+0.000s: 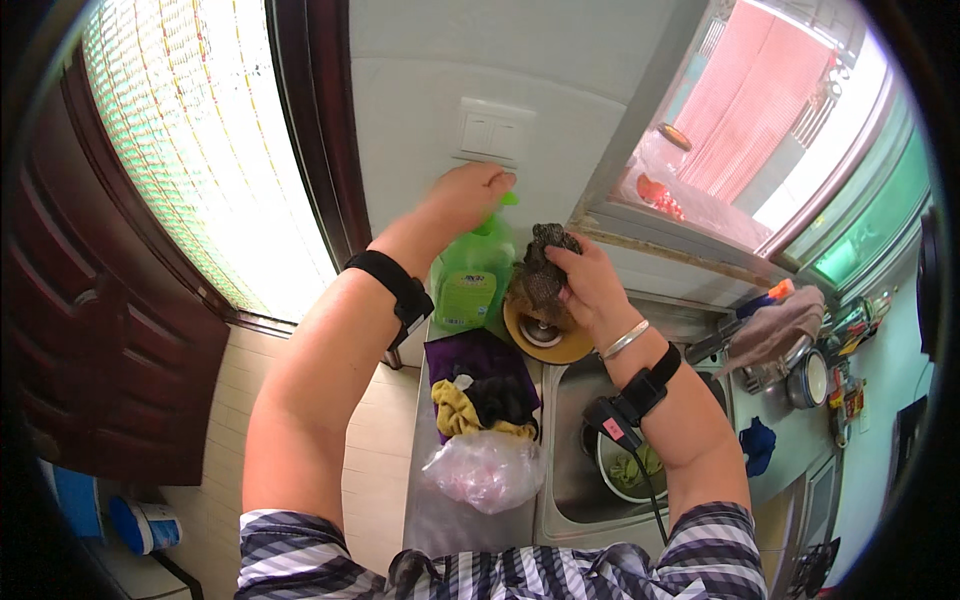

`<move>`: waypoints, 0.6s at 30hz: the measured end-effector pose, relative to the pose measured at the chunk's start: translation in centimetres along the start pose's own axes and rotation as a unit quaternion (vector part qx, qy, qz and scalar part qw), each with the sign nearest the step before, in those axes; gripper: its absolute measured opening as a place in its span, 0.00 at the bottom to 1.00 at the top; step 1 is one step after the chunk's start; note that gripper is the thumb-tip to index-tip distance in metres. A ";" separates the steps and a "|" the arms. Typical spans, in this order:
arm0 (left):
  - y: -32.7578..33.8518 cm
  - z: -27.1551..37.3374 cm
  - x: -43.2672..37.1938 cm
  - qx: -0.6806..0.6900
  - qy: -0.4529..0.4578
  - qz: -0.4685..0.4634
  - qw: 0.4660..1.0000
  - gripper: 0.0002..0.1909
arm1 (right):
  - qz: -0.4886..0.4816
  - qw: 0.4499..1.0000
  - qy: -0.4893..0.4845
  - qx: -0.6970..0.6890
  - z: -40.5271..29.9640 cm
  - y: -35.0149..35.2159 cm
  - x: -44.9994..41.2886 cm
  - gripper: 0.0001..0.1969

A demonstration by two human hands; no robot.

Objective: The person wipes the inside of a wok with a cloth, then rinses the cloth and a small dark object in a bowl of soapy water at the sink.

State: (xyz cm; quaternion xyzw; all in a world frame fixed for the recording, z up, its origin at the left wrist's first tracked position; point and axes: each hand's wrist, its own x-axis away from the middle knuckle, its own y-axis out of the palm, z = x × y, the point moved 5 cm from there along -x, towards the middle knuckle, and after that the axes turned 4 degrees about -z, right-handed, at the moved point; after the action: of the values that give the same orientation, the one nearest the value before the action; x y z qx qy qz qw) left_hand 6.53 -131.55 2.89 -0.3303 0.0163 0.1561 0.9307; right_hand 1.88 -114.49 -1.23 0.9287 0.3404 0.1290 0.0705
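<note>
My left hand [469, 196] is at the top of a large green pump bottle [469, 289], its fingers curled over the green pump head [510, 199]. The hand looks slightly blurred. In my right hand [592, 281] is a dark mesh scrubbing cloth [547, 270], pinched between thumb and fingers to the right of the bottle. Below the cloth is a yellow-brown round dish [574, 346] with a pale ring-shaped part inside. The cloth and my hand hide part of that dish.
A purple cloth [465, 349], a mustard cloth [454, 409] and a clear plastic bag [487, 472] lie on the counter. The steel sink [570, 487] holds a white basin [607, 465] with leafy greens. Further right are a greyish-pink rag [780, 330] and an enamel pot [810, 379].
</note>
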 end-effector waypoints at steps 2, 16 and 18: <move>0.2 -0.8 -0.3 -0.029 0.039 0.023 0.999 0.15 | -0.017 0.997 0.016 -0.071 0.0 2.0 -1.3 0.10; 0.7 -0.9 -0.8 -0.081 0.110 0.068 0.988 0.14 | -0.112 0.986 0.002 -0.121 0.2 2.9 -4.5 0.10; 1.0 -1.0 -0.9 -0.095 0.096 0.054 0.989 0.14 | -0.124 0.984 -0.001 -0.131 0.1 2.9 -4.1 0.11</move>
State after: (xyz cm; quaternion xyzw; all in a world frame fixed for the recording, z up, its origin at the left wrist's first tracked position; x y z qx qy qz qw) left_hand 5.47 -131.73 1.60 -0.4293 0.1088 0.1748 0.8794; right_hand 0.65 -119.35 -1.46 0.8619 0.4333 0.1622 0.2076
